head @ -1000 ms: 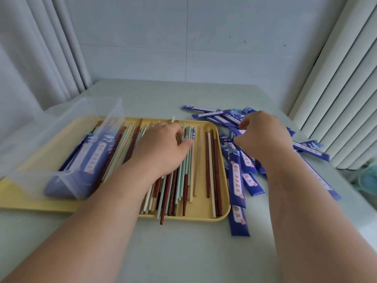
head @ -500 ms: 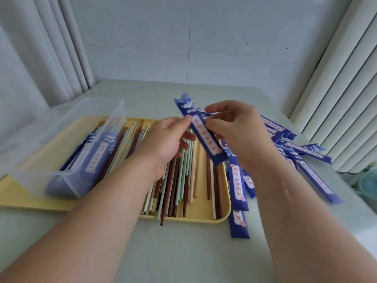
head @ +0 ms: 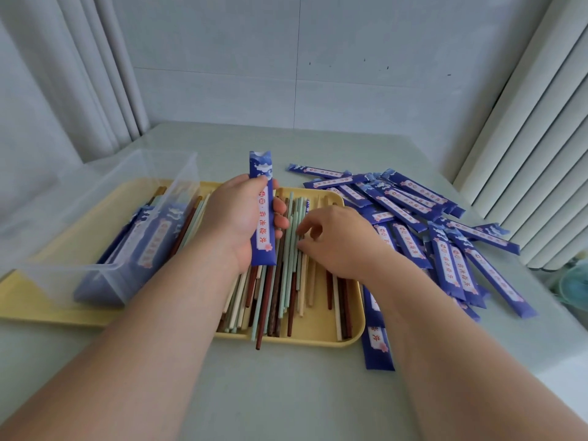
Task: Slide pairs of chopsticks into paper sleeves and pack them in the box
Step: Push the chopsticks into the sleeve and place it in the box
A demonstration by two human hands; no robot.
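The left hand is now holding the blue paper sleeve alone, gripping it between thumb and curled fingers, so that it is standing nearly upright above the yellow tray with its notched mouth pointing away from the person. Half a second ago both hands were sharing this sleeve and it was leaning sideways. Since then the right hand has let go and is coming down onto the loose chopsticks lying in the tray. Its curled fingertips are touching the mint-green chopsticks just beside the sleeve, but whether they are already pinching a pair or only sorting through them cannot be told from this view. The handover is probably freeing the right hand to pick the sticks while the left keeps the sleeve ready, so the step in hand looks like choosing a matching pair, with the sliding-in not yet begun. The clear plastic box is sitting on the left part of the tray, already holding a stack of filled sleeves, and a big heap of empty sleeves is lying on the table to the right, so plenty of the task seems to be remaining
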